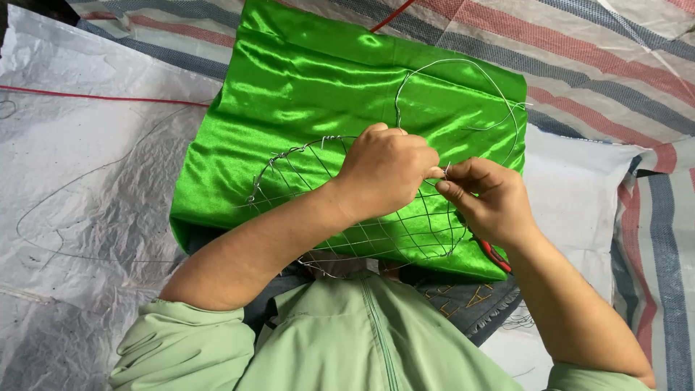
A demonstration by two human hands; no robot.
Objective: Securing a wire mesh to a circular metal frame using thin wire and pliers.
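A round wire frame with a mesh of crossed wires lies on shiny green satin cloth over my lap. My left hand is closed on the frame's upper rim near the middle. My right hand pinches a thin wire end right beside it, fingertips nearly touching the left hand. A loose loop of thin wire curves from the hands up over the cloth's far right part.
Red-handled pliers lie under my right wrist at the cloth's edge. A silver woven plastic sheet with a bent wire on it is at the left. A striped tarp covers the ground at the far right. A red cord crosses the left side.
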